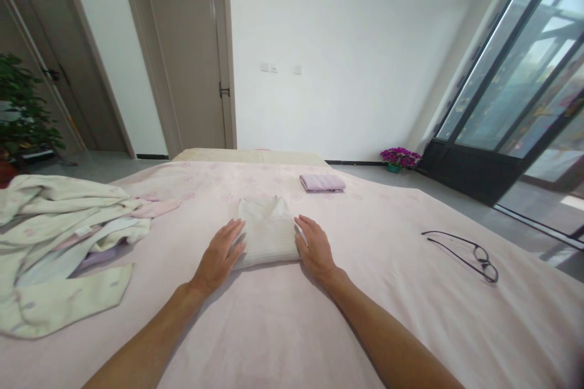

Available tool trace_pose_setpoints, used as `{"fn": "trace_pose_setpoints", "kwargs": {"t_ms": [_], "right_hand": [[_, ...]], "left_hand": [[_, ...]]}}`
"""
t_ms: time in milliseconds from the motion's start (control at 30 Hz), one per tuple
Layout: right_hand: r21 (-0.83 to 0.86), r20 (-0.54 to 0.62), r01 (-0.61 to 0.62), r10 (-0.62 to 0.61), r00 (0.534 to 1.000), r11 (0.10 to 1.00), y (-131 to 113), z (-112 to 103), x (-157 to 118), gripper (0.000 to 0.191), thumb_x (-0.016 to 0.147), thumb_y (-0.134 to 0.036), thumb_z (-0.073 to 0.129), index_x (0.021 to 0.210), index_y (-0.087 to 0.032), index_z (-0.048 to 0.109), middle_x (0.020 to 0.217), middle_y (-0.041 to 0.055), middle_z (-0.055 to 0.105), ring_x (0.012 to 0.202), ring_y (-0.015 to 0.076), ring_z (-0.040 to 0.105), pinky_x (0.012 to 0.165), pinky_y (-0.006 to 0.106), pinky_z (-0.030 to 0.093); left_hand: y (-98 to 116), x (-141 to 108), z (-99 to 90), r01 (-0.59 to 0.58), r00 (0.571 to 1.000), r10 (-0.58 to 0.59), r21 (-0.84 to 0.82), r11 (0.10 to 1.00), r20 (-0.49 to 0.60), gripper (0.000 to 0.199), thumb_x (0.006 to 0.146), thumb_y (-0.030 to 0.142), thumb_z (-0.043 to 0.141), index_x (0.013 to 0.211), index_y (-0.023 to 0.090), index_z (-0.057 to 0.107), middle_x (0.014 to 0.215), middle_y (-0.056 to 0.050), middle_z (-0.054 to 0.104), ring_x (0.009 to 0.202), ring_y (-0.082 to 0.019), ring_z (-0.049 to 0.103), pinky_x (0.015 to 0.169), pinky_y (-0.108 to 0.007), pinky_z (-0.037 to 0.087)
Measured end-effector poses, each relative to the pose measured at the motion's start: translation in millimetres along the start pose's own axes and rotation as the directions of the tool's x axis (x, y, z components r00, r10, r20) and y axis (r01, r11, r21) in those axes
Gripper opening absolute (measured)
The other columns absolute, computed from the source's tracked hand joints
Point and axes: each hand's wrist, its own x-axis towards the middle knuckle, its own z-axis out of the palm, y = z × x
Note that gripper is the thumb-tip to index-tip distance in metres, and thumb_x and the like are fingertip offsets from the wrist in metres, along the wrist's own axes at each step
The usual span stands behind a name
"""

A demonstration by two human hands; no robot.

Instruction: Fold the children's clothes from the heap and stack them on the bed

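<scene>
A white ribbed cloth [269, 236] lies folded into a rough rectangle on the pink bedspread, with uneven peaks along its far edge. My left hand [221, 255] rests at its left edge, fingers extended and a little apart. At the right edge is my right hand [316, 249], its fingers also stretched out, touching the cloth's side. Neither hand is closed around anything. Beyond the cloth and slightly right, a folded lilac cloth [322, 183] lies flat.
A loose pile of pale clothes [59, 243] spreads over the left side of the bedspread [283, 328]. Black-framed glasses [481, 261] lie open on the right. Past the far edge stand purple flowers [399, 158] on the floor near the glass door.
</scene>
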Motion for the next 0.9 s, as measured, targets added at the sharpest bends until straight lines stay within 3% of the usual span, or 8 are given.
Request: {"fn": "trace_pose_setpoints", "kwargs": {"t_ms": [100, 167, 300, 433, 600, 700, 800, 900], "right_hand": [[-0.006, 0.129, 0.133, -0.131, 0.983, 0.991, -0.8, -2.5, 1.0, 0.049, 0.098, -0.033, 0.041, 0.145, -0.02, 0.043, 0.155, 0.0103, 0.034, 0.145, 0.0258, 0.024, 0.118, 0.048, 0.022], [0.008, 0.27, 0.138, -0.135, 0.953, 0.99, 1.9, -1.3, 1.1, 0.051, 0.101, -0.039, 0.036, 0.148, -0.02, 0.039, 0.157, 0.0096, 0.031, 0.146, 0.0248, 0.023, 0.119, 0.048, 0.02], [-0.003, 0.449, 0.065, -0.057, 0.892, 0.998, 9.3, 1.5, 1.9, 0.058, 0.103, -0.048, 0.023, 0.153, -0.019, 0.03, 0.159, 0.0091, 0.027, 0.146, 0.0215, 0.024, 0.119, 0.046, 0.019], [-0.019, 0.52, 0.042, -0.027, 0.854, 0.999, 14.2, -3.3, 2.6, 0.064, 0.101, -0.055, 0.023, 0.155, -0.022, 0.022, 0.161, 0.0063, 0.02, 0.148, 0.0206, 0.018, 0.121, 0.045, 0.014], [0.029, 0.498, 0.109, -0.109, 0.86, 0.994, 16.7, -13.7, -1.3, 0.077, 0.091, -0.057, 0.05, 0.155, -0.023, 0.024, 0.161, 0.0079, 0.02, 0.147, 0.0249, 0.021, 0.121, 0.048, 0.017], [0.044, 0.384, 0.203, -0.204, 0.9, 0.978, 13.8, -16.9, -5.3, 0.078, 0.079, -0.038, 0.066, 0.15, -0.022, 0.037, 0.157, 0.0093, 0.033, 0.144, 0.0279, 0.03, 0.119, 0.049, 0.022], [0.061, 0.289, 0.281, -0.286, 0.914, 0.958, 9.9, -17.3, -7.8, 0.072, 0.073, -0.017, 0.06, 0.144, -0.023, 0.047, 0.149, 0.0077, 0.046, 0.139, 0.0257, 0.039, 0.118, 0.047, 0.027], [0.054, 0.266, 0.291, -0.294, 0.918, 0.955, 8.9, -14.6, -8.5, 0.073, 0.069, -0.009, 0.054, 0.142, -0.022, 0.049, 0.144, 0.0077, 0.052, 0.134, 0.0241, 0.045, 0.115, 0.046, 0.032]], "left_hand": [[3.2, -0.2, 2.5, -0.063, 0.974, 0.052, 0.042, 0.997, 0.22, 0.054, 0.1, 0.045, 0.035, 0.149, 0.023, 0.036, 0.155, -0.008, 0.038, 0.146, -0.023, 0.028, 0.12, -0.048, 0.019], [4.4, 1.5, 3.2, -0.053, 0.948, 0.024, 0.084, 0.995, 0.316, 0.056, 0.1, 0.05, 0.033, 0.15, 0.024, 0.036, 0.157, -0.009, 0.034, 0.146, -0.025, 0.026, 0.12, -0.051, 0.018], [3.3, 6.4, -0.5, 0.003, 0.919, -0.056, 0.136, 0.991, 0.391, 0.063, 0.097, 0.058, 0.033, 0.15, 0.025, 0.036, 0.16, -0.009, 0.025, 0.148, -0.029, 0.018, 0.118, -0.054, 0.016], [-7.4, 6.9, -10.0, 0.057, 0.916, -0.08, 0.069, 0.996, 0.394, 0.064, 0.097, 0.058, 0.034, 0.15, 0.023, 0.037, 0.16, -0.007, 0.025, 0.149, -0.026, 0.017, 0.12, -0.046, 0.017], [-32.8, -3.6, -27.4, 0.193, 0.938, -0.14, -0.143, 0.971, 0.317, 0.056, 0.094, 0.044, 0.043, 0.148, 0.026, 0.041, 0.158, -0.007, 0.032, 0.144, -0.023, 0.033, 0.117, -0.04, 0.028], [-42.3, -10.9, -36.7, 0.171, 0.939, -0.115, -0.15, 0.974, 0.324, 0.058, 0.086, 0.032, 0.055, 0.143, 0.027, 0.048, 0.156, -0.008, 0.036, 0.142, -0.027, 0.036, 0.115, -0.043, 0.031], [-42.3, -14.1, -40.8, 0.095, 0.934, -0.062, -0.077, 0.992, 0.352, 0.064, 0.08, 0.027, 0.06, 0.143, 0.025, 0.048, 0.155, -0.009, 0.037, 0.141, -0.028, 0.037, 0.117, -0.045, 0.028], [-38.1, -13.6, -40.0, 0.048, 0.923, -0.046, 0.004, 0.999, 0.381, 0.068, 0.08, 0.033, 0.062, 0.145, 0.025, 0.045, 0.155, -0.008, 0.037, 0.141, -0.028, 0.036, 0.118, -0.046, 0.023]]}}
